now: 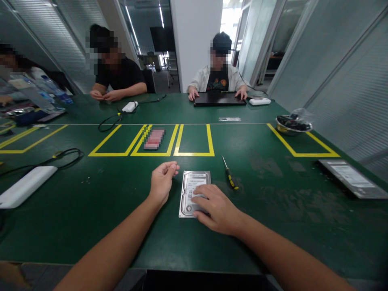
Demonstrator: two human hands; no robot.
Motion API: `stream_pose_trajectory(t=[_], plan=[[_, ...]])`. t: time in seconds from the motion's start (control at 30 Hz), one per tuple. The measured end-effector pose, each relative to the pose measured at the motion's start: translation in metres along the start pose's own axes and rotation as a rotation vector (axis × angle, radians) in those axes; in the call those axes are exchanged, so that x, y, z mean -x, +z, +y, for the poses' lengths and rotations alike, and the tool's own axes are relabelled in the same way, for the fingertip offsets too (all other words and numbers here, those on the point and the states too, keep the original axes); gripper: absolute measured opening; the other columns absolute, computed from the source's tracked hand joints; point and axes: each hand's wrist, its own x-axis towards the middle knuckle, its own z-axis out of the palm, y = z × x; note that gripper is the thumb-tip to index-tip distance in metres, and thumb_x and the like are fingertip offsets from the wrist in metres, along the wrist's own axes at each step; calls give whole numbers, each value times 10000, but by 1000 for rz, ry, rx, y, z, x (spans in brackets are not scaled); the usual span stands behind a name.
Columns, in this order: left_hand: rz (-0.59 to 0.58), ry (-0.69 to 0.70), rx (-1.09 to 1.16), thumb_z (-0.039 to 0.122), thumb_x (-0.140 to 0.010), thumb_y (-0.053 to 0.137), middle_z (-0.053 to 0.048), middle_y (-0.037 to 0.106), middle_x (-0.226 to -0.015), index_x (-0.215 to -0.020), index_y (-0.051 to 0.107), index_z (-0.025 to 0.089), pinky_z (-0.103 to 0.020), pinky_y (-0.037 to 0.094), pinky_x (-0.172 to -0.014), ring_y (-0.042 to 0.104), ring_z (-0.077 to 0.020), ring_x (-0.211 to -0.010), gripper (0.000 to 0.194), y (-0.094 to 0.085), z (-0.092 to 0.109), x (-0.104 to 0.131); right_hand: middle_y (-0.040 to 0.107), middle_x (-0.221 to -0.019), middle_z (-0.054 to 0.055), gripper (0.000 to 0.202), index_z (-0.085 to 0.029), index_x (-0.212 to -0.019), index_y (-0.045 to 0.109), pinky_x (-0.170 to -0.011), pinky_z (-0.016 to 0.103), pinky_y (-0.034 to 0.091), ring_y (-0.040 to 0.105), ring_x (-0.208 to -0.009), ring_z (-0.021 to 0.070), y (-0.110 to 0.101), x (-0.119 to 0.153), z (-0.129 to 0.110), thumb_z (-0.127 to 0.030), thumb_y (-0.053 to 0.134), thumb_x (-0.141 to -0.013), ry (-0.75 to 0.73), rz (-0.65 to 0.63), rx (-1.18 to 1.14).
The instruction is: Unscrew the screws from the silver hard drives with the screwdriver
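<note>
So there's a hard drive [192, 180] lying label side up on the green tabletop [69, 222], pretty much right in front of the person, between the two arms. The right grip [214, 208] is draped over its right side, fingers loosely spread across the label and the thumb down by the lower edge, so it's resting on the thing more than clutching it. The left grip [163, 182] sits just off the drive's left side, thumb and fingertips bunched close together; can't tell if something tiny is pinched in there. Just right of the drive is a yellow-and-black screwdriver [231, 178], shaft pointing away from the person. Past all that you've got yellow tape outlines [194, 154], and one of them has a blurred pinkish-red item [154, 139] in it. Way over right there's a flat grey unit [351, 178] with a white label, plus a bowl [292, 130] of dark bits and clear plastic behind it. Off left, a long white box [28, 188] near a black cable [71, 162]. Across the way, a person in a light jacket [200, 78] has both hands on a dark panel [220, 99].
</note>
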Motion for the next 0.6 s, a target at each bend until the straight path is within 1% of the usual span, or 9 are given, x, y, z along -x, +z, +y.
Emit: stream_pose_trajectory(t=[0.13, 0.33, 0.47, 0.6], plan=[[-5, 37, -35, 382, -823, 681, -47, 678, -823, -936, 681, 131, -251, 453, -689, 575, -126, -704, 275, 1, -3, 4, 608, -1187, 131, 274, -152, -1120, 633, -992, 439, 412, 521, -1148, 262, 0, 1, 1, -320, 569, -914, -6, 0, 5], [-42, 90, -111, 352, -815, 689, -18, 646, -797, -872, 675, 145, -247, 428, -716, 563, -134, -752, 216, 1, -3, 5, 600, -1210, 131, 289, -154, -1139, 628, -1008, 445, 400, 512, -1163, 266, 0, 2, 2, -329, 572, -915, -14, -3, 9], [-87, 84, -123, 335, -802, 705, -16, 651, -800, -875, 671, 143, -246, 432, -722, 574, -134, -755, 208, 0, -2, 3, 593, -1212, 132, 335, -154, -1144, 625, -998, 447, 402, 515, -1146, 270, 2, 3, 4, -372, 608, -889, -29, 9, 0], [-149, 48, -145, 331, -777, 733, -25, 670, -786, -881, 692, 139, -249, 438, -694, 586, -142, -731, 222, -1, -1, 3, 592, -1199, 133, 361, -153, -1131, 629, -987, 448, 404, 518, -1129, 272, 2, 2, 6, -415, 612, -884, -32, 11, -5]])
